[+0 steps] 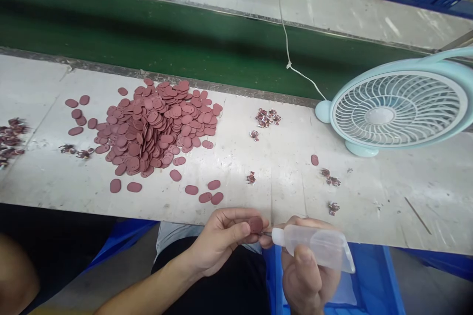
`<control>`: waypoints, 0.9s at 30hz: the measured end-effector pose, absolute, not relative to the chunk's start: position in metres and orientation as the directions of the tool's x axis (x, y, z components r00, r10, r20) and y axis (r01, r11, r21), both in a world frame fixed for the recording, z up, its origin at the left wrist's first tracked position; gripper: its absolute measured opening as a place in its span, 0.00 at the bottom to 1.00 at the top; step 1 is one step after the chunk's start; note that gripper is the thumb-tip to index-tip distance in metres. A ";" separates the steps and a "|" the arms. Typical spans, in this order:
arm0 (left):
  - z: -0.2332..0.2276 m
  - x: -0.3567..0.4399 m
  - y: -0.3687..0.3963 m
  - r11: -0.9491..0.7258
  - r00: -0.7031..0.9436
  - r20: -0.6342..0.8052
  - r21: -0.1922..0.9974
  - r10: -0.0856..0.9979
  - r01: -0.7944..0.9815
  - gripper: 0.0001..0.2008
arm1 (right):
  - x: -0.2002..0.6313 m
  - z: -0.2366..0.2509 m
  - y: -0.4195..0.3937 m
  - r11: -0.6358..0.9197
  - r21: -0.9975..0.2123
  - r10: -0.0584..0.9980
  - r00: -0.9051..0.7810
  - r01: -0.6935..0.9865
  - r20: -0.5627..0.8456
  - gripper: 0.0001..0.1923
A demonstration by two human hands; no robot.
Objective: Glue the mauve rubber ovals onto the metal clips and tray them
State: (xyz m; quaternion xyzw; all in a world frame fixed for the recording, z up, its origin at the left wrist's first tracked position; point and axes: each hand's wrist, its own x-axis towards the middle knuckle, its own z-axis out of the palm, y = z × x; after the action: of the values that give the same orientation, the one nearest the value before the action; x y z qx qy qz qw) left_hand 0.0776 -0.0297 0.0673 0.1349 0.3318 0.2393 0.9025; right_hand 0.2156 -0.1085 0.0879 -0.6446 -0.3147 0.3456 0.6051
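My left hand pinches a reddish-brown oval disc between thumb and fingers, just past the table's near edge. My right hand is wrapped round a translucent squeeze bottle with a white cap, tilted so its thin dark nozzle points left at the disc. Whether the nozzle touches the disc I cannot tell. Ahead and to the left lies a large pile of matching oval discs, with several loose ones around it. Small brown-and-white figures lie in a cluster beyond my hands.
A pale blue fan stands at the right, its white cord crossing the green conveyor belt. More small figures lie right and far left. Below the table edge is a blue crate. Another person's arm shows at lower left.
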 end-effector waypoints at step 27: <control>0.060 0.043 -0.017 0.792 0.540 -0.583 0.397 0.607 -0.463 0.12 | 0.245 0.047 -0.022 -0.346 -0.866 0.889 0.420 0.361 -0.181 0.14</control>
State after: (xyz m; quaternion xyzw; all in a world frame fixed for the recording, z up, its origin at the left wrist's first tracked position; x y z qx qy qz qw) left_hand 0.0431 -0.0165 0.0601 0.0979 0.3685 0.3070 0.8720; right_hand 0.2448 -0.0223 0.0474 -0.7471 -0.4184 0.3392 0.3896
